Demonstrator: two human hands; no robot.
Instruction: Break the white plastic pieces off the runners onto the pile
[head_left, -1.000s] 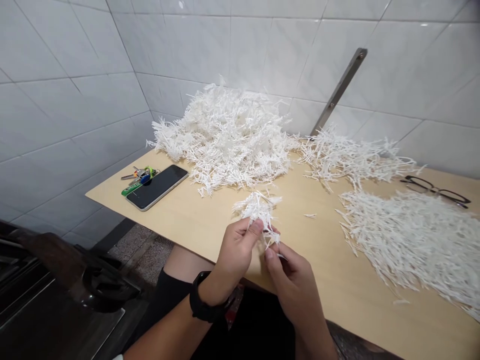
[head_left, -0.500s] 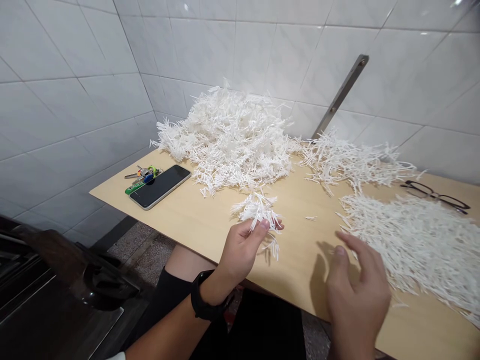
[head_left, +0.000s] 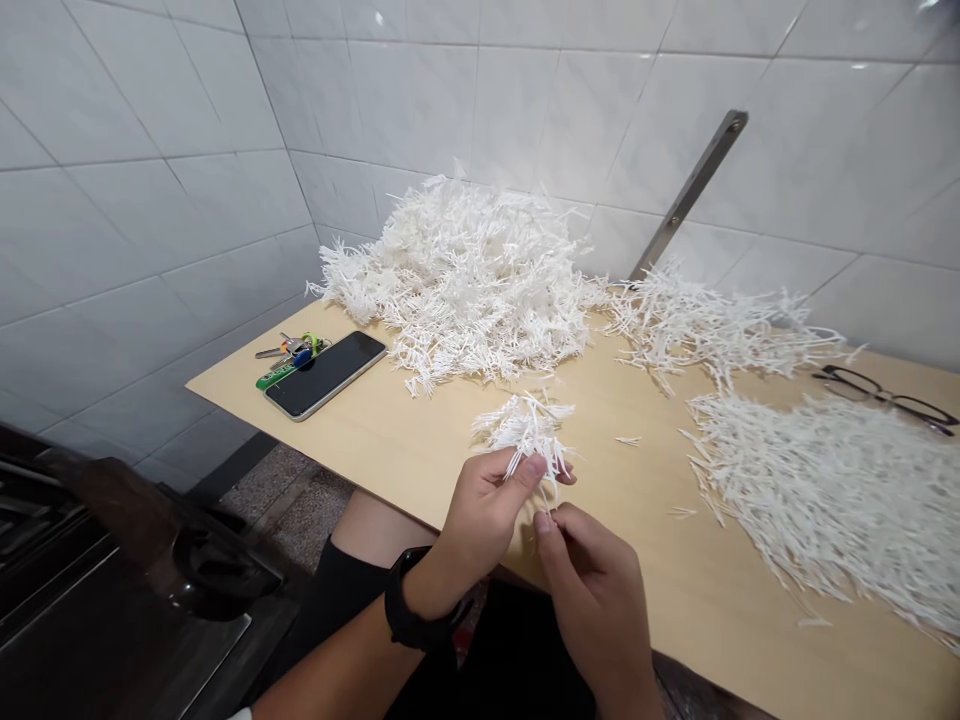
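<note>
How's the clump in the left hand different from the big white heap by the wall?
The clump of white strands is far smaller than the heap. The clump is held in the left hand, while the heap rests on the wooden board. The clump is a loose tuft; the heap is a tall, dense mound. Both are tangled thin white strands pointing every way.

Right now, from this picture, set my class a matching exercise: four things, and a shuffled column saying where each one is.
Things:
1. smartphone
2. keys with green tag
3. black-framed glasses
4. small white tuft

Places:
A. far right of the wooden tabletop
B. pinched in the left hand
C. left of the smartphone
D. between the keys and the large white heap

Pairs: 1-D, 2-C, 3-A, 4-B
</note>
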